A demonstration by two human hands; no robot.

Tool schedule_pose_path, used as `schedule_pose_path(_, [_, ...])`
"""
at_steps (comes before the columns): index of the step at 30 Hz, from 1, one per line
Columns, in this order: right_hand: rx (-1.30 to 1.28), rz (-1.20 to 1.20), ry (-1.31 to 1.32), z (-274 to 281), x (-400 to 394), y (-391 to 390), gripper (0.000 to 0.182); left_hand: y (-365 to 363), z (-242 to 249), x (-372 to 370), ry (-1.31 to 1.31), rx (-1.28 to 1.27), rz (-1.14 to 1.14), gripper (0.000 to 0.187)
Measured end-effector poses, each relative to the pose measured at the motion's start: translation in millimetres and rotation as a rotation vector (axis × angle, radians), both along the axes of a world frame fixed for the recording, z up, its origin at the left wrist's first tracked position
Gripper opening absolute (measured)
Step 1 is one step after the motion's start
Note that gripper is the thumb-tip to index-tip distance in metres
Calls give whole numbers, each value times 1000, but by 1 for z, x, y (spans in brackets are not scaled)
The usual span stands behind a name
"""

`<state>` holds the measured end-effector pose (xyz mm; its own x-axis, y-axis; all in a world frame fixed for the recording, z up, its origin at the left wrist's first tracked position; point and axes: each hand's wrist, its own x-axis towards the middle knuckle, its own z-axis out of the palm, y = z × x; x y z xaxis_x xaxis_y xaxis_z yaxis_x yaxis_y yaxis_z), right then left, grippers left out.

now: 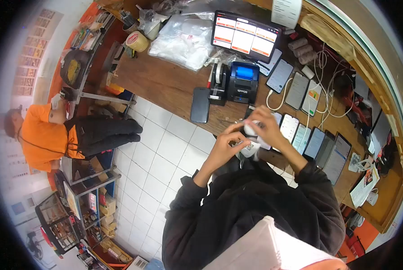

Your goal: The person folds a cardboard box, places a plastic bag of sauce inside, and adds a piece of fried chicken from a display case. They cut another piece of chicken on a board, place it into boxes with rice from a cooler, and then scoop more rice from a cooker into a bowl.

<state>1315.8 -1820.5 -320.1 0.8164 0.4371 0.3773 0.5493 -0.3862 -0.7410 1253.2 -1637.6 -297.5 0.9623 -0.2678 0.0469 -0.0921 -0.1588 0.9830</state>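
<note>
Close in front of my body, at the table's near edge, both hands work together. My left hand [228, 145] is closed in a pinch at the top of a small whitish packet [249, 149] with dark print on it. My right hand [265, 128] is smeared by motion, its fingers bent around a small white rounded thing [252, 128]; its kind cannot be made out. Several phones lie just beyond my right hand, among them a phone with a lit white screen [289, 128]. A dark phone [200, 105] lies left of my hands.
A black label printer [243, 83] with a blue roll and a tape dispenser [219, 83] stand on the wooden table [165, 83]. Behind them are a lit tablet [244, 36] and plastic bags [183, 42]. White cables [320, 67] tangle at right. A person in orange [44, 135] stands at left.
</note>
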Motion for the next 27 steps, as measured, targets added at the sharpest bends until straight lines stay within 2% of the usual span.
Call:
schedule_pose_path(1, [-40,52,33,8,2,16,8,4,-8,2,0,-3,3,5])
schedule_pose_path(3, [-53,158,71,10,12,42,9,16,-17,6,327,-90,103,8])
schedule_pose_path(4, [-52,158,77,9,16,50,9,24,-11,9,362,1,149,10])
schedule_pose_path(5, [-4,98,83,8,19,58,19,31,-16,10,367,3,147,10])
schedule_pose_path(6, [43,35,87,7,24,65,29,36,-21,10,368,-149,292,11])
schedule_pose_path(7, [41,30,90,7,27,71,29,42,-26,12,367,-303,436,12])
schedule_pose_path(8, [68,-33,45,8,29,76,43,48,-28,14,309,-315,536,11])
schedule_pose_path(9, [92,-96,-1,8,30,80,56,54,-29,18,317,-318,531,11])
schedule_pose_path(10, [71,-128,23,2,29,89,70,60,-28,21,310,-331,662,10])
schedule_pose_path(11, [69,-145,78,2,24,100,68,65,-27,26,298,-343,793,8])
schedule_pose_path(12, [81,-54,193,1,24,110,66,67,-27,35,245,-364,866,6])
schedule_pose_path(13, [93,37,307,-5,25,118,65,72,-34,42,245,-371,861,6])
schedule_pose_path(14, [32,98,409,-14,21,126,48,79,-45,48,114,-332,973,6])
schedule_pose_path(15, [29,90,408,-20,20,127,48,86,-44,56,-20,-290,1081,5])
schedule_pose_path(16, [20,69,512,-24,21,127,39,95,-41,60,88,-259,1112,4])
schedule_pose_path(17, [9,48,613,-28,25,125,31,101,-38,68,87,-266,1105,4])
schedule_pose_path(18, [55,-42,608,-11,35,122,20,105,-35,76,62,-420,1115,5])
schedule_pose_path(19, [278,-100,717,-12,43,115,14,109,-35,82,40,-575,1122,5])
schedule_pose_path(20, [324,-206,759,-9,53,103,12,115,-48,84,35,-446,1058,7])
schedule_pose_path(21, [371,-314,796,-1,63,90,9,114,-48,89,41,-456,1051,7])
schedule_pose_path(23, [526,-481,751,24,80,70,15,109,-42,101,-10,-291,797,6])
schedule_pose_path(25, [868,-448,720,38,92,42,15,103,-30,114,2,-248,710,5])
schedule_pose_path(27, [875,-456,520,45,91,5,13,98,-20,128,104,-350,461,6])
